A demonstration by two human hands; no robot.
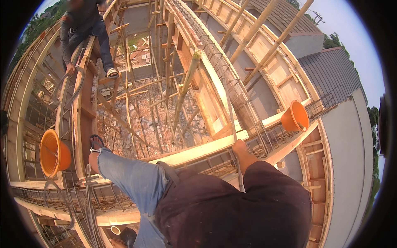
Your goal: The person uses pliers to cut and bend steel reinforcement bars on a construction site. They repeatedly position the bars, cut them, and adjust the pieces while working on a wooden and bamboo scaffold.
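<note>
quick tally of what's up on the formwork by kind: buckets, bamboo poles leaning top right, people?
Orange buckets: 2, one at the left, one at the right
Bamboo poles leaning at the upper right: 2
People: 2, the camera wearer, whose right hand grips a thin steel bar, and a co-worker at the upper left
Total: 6

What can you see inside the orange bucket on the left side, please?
The orange bucket lies tilted, its mouth facing the camera. Inside show only its ribbed orange wall and a thin wire handle across the opening; no contents are visible. Whatever lies behind and beneath it on the rebar cage is covered.
</note>
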